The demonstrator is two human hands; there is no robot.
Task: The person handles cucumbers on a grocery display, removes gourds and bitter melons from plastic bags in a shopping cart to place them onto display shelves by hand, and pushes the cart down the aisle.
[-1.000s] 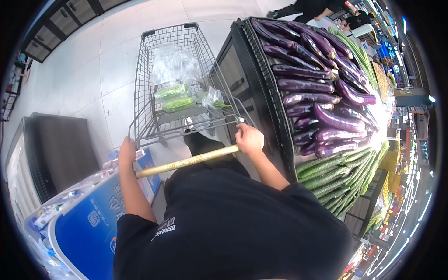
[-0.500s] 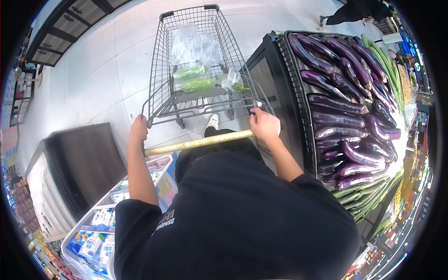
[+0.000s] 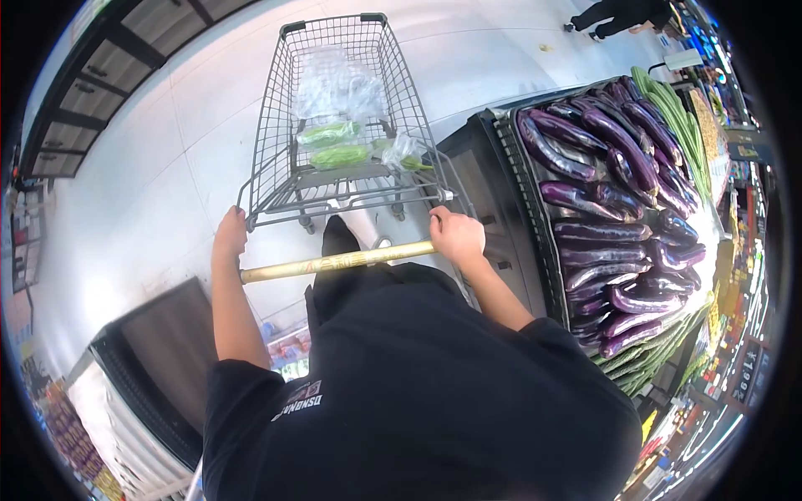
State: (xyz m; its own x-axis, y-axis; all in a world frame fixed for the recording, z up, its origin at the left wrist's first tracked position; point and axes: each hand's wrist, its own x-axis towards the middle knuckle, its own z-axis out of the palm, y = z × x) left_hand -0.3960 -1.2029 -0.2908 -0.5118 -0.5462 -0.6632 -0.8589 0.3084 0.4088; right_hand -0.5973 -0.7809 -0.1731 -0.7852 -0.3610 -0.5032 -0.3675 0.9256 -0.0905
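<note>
My left hand [image 3: 230, 231] is wrapped round the left side of the frame of a wire shopping cart [image 3: 276, 108], just above the end of its yellow handle bar [image 3: 338, 261]. On the other side my right hand [image 3: 458, 236] grips the cart's frame near the right end of that bar. In the basket lie clear plastic bags [image 3: 334, 88], two bagged green vegetables [image 3: 338, 156] side by side, and another small bag with greens [image 3: 407, 157] at the right.
Close on the right is a black stand heaped with eggplants [image 3: 606, 230], long green beans [image 3: 677, 117] and green cucumbers [image 3: 643, 359]. A dark case [image 3: 163, 359] stands at the lower left, cabinets [image 3: 92, 92] at the upper left. A person [image 3: 618, 15] is at the upper right.
The blue and white bin at the lower left has slid mostly out of view. The dark case and eggplant stand sit lower in view than a second ago. Both hands keep their hold.
</note>
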